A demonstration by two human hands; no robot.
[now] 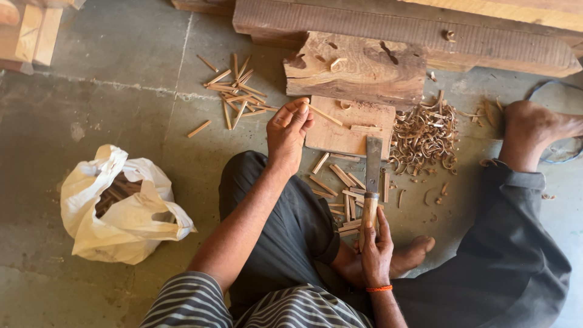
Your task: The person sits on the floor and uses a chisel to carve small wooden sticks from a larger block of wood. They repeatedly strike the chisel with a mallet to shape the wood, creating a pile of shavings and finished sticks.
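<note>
A: What do the person's hands hold?

B: The left hand [288, 129] pinches a thin wooden stick [323, 114] between fingers and thumb, one end of it over the small flat board [340, 138]. The right hand [376, 248] is wrapped around the wooden handle of a chisel [371, 182], blade pointing away, its tip resting at the board's near edge.

A: So the hands are apart?

B: Yes, each closed on its own thing, with the person's knee between them.

A: Which step does that look like?

B: By the look of it, one stick is being set on the board for paring while the chisel waits. The blade does not touch the stick.

A: What would the next move call for?

B: Probably steadying the stick flat against the board, fingertips kept behind the blade's path, then bringing the chisel up to it in a shallow, controlled push.

A: And around them?

B: More cut sticks [343, 194] lie on the floor just in front of the chisel hand, and another heap of sticks [237, 91] sits farther out to the left. Curled shavings [424, 136] are piled to the right of the board, near a bare foot [534, 124]. A rough wood block [355, 70] lies beyond the board, against a long beam [401, 33]. A white plastic bag [121, 206] with brown pieces inside sits well off to the left on the concrete floor [109, 115].
</note>
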